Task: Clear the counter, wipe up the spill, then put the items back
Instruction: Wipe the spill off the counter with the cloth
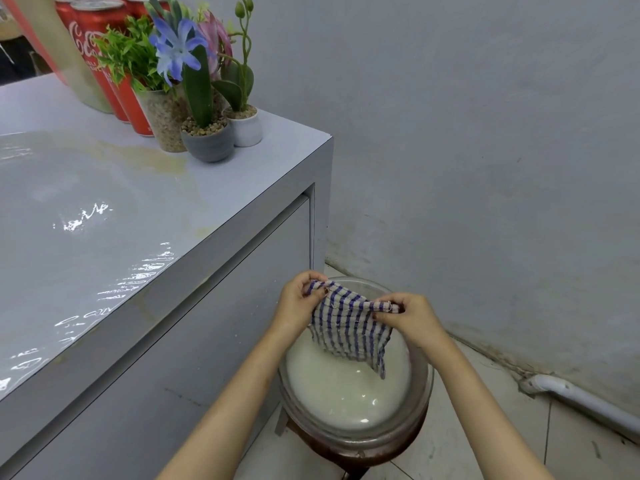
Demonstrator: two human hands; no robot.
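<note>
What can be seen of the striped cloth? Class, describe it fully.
The cloth is small, woven, with blue and off-white stripes and a stitched hem. It hangs spread out and slightly creased, held by its top corners: the left hand pinches one, the right hand the other. It hangs over a bowl of cloudy white liquid.

Bare forearms (242,382); hands (298,301) w/ dk-red nails (326,291)

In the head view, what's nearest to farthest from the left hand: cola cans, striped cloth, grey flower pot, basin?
1. striped cloth, pinched in the left hand.
2. basin, just below the hand.
3. grey flower pot, up on the counter near its corner.
4. cola cans, farthest back on the left.
</note>
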